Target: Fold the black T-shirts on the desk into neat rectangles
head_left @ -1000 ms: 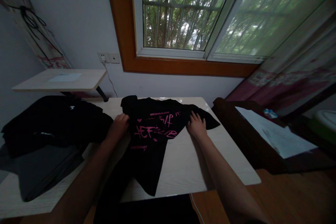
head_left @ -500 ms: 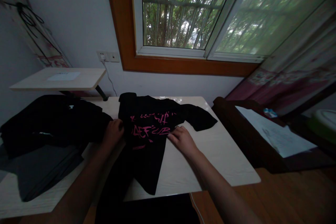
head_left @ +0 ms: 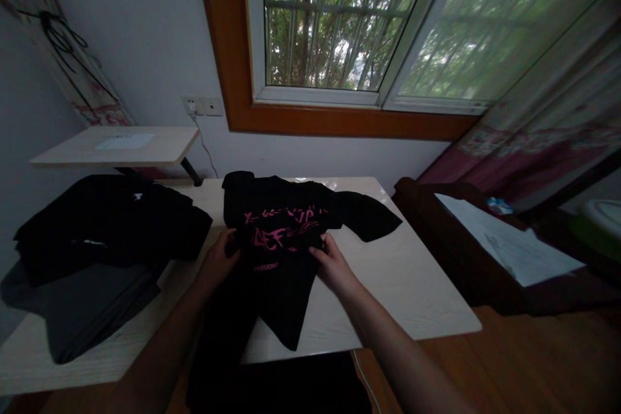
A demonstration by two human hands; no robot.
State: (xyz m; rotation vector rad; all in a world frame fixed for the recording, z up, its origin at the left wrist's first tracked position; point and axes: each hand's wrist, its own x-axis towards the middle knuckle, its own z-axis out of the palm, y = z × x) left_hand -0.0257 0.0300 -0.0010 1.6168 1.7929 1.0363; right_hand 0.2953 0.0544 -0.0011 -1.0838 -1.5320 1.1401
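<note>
A black T-shirt with pink lettering lies spread and creased across the pale table. One sleeve reaches out to the right, and the lower part hangs over the front edge. My left hand pinches the shirt's left side beside the lettering. On the opposite side my right hand grips the fabric between thumb and fingers. The cloth between both hands is bunched a little, with the print rumpled.
A pile of black clothes sits at the left, over a dark grey garment. Behind it stands a small raised shelf with a paper. Right of the table, a dark brown piece of furniture bears a white sheet.
My left hand has shifted slightly right and taken hold at the shirt's side. The fabric between my hands has lifted and wrinkled, and its lower corner has moved right.
</note>
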